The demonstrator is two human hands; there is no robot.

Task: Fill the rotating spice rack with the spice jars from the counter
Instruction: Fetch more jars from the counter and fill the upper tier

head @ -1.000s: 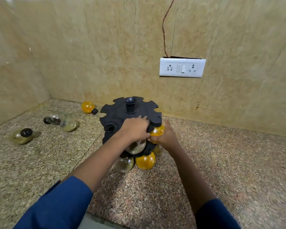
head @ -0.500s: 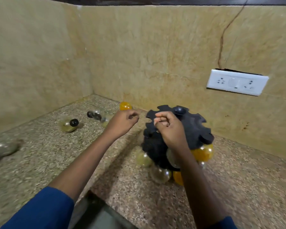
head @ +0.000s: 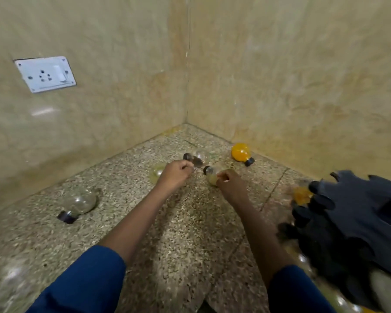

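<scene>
My left hand [head: 175, 175] reaches toward the counter corner with its fingers curled. Its fingertips touch a clear black-capped jar [head: 199, 158] lying on its side; a grip is not visible. The hand partly covers a pale jar [head: 156, 173]. My right hand [head: 230, 185] pinches a pale yellow jar [head: 211, 176], whose black cap points away from me. An orange jar [head: 240, 152] lies by the back wall. Another clear jar [head: 80, 202] lies at the left. The black spice rack [head: 352, 222] stands blurred at the right edge and holds an orange jar [head: 301, 195].
Beige stone walls meet in a corner right behind the jars. A white socket plate [head: 45, 74] sits on the left wall. The speckled granite counter [head: 185, 233] stretches between my forearms, and another blurred clear jar [head: 9, 274] lies at the lower left.
The view has swung left, away from the rack. Both hands left the rack and moved to the loose jars in the corner; my right hand now touches the pale yellow jar.
</scene>
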